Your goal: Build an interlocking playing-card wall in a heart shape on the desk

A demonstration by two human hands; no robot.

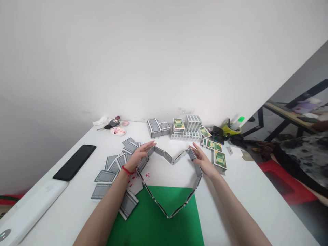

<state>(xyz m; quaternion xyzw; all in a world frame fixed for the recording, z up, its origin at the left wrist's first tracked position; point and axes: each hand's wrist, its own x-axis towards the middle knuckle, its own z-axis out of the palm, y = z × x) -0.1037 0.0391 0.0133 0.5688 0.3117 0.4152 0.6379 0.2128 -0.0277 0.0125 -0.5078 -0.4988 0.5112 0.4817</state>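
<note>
A heart-shaped outline (168, 158) made of linked, folded grey-backed playing cards stands over the white table, its lower point above a green sheet (159, 227). My left hand (139, 155), with a red string at the wrist, grips the outline's upper left lobe between thumb and fingers. On the opposite side, my right hand (203, 160) holds the upper right lobe, fingertips along its outer edge. Loose grey-backed cards (105, 176) are scattered beside my left forearm, with some red-suited cards (135, 184) face up next to them.
A black phone (74, 162) and a white device (33, 205) lie at the left. Card stacks (159, 127) and boxed decks (186, 136) stand near the wall. More green-and-yellow card boxes (219, 160) and a yellow holder (231, 130) are at the right. A person's patterned clothing (302, 157) shows beyond the table.
</note>
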